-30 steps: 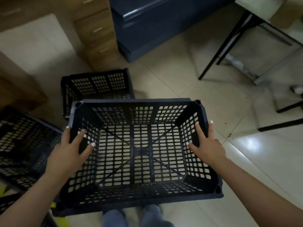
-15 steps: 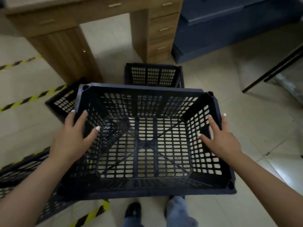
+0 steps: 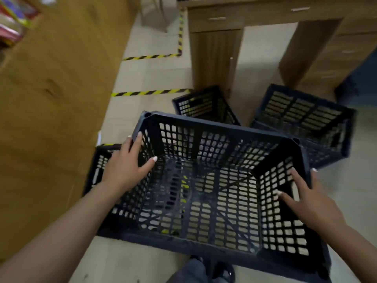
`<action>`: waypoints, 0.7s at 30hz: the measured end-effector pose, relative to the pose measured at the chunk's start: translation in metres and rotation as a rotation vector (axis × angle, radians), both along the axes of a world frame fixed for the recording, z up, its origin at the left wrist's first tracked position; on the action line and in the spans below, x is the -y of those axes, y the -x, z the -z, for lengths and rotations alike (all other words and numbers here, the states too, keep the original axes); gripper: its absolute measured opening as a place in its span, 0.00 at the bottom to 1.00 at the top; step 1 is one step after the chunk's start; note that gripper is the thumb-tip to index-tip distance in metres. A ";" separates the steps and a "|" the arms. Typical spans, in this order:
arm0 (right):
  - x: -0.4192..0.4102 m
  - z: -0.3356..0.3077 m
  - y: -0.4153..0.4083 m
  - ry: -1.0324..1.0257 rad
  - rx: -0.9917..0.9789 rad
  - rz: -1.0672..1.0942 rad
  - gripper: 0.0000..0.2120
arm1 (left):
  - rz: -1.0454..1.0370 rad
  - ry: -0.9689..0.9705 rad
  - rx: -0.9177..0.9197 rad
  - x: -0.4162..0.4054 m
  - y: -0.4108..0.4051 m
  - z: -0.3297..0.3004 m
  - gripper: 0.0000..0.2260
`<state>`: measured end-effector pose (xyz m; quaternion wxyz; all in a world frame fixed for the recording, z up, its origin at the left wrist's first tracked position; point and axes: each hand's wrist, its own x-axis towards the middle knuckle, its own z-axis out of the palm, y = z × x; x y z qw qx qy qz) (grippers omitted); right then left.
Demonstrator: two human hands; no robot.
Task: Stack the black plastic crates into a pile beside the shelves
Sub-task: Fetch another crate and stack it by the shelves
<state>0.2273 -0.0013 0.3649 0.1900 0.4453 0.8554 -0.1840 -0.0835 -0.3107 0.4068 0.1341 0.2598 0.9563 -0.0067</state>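
Four black crates show. Nearest, above the person's knee (image 3: 188, 270) and shoe (image 3: 223, 271), is the held crate (image 3: 206, 201), open side up and tilted, carried off the floor (image 3: 357, 190). The left hand (image 3: 127, 167) grasps its left wall: the thumb lies inside against the mesh and the fingers hook over the rim and down the outside. The right hand (image 3: 304, 197) grasps its right wall the same way, thumb and one finger inside on the mesh, another fingertip showing past the rim outside.

Under the held crate, on its left side, a second crate (image 3: 102, 166) sits on the floor, mostly hidden; whether the two touch cannot be told. To the left of the held crate stands a tall wooden panel (image 3: 55, 119), with coloured goods (image 3: 14, 19) blurred at its top.

Beyond the held crate's far rim a third crate (image 3: 204, 105) sits on the floor, and beyond its far right corner a fourth crate (image 3: 306, 119) is tipped, its mesh face showing. Past these stands a wooden counter (image 3: 216, 48) with drawers. Two strips of yellow-black tape (image 3: 151, 92) run across the floor left of the counter, beyond the held crate.
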 end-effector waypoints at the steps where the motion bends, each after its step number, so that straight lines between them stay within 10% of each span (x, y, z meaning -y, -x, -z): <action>1: 0.006 0.003 0.011 0.006 0.003 -0.027 0.36 | -0.019 0.001 -0.002 0.014 0.004 0.004 0.38; 21: 0.140 0.015 0.208 0.007 0.052 -0.217 0.36 | -0.192 -0.044 0.116 0.195 0.154 0.047 0.37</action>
